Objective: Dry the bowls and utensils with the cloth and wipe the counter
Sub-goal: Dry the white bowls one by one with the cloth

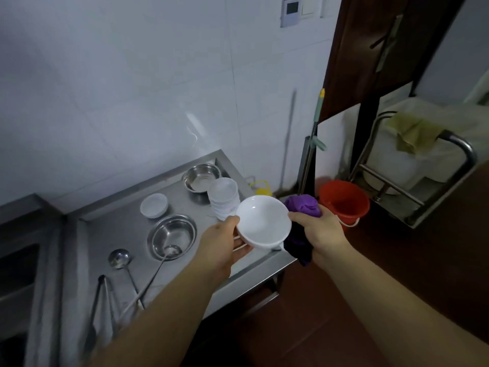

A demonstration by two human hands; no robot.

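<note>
Over the counter [127, 223], left hand [225, 243] grips bowl [263, 223]; right hand [321, 229] clutches half-hidden cloth [304, 205].

Two bare forearms, sleeveless as far as visible, left grip [225, 241] and right grip [321, 230] ungloved

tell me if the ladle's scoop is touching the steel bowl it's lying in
Touching. The head view shows the long metal ladle's scoop resting inside the round steel bowl on the counter, its handle leaning over the bowl's near rim.

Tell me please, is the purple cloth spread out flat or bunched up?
Bunched up. The cloth is a crumpled wad gripped in the right hand, beside the white bowl, with one end hanging below the hand.
</note>
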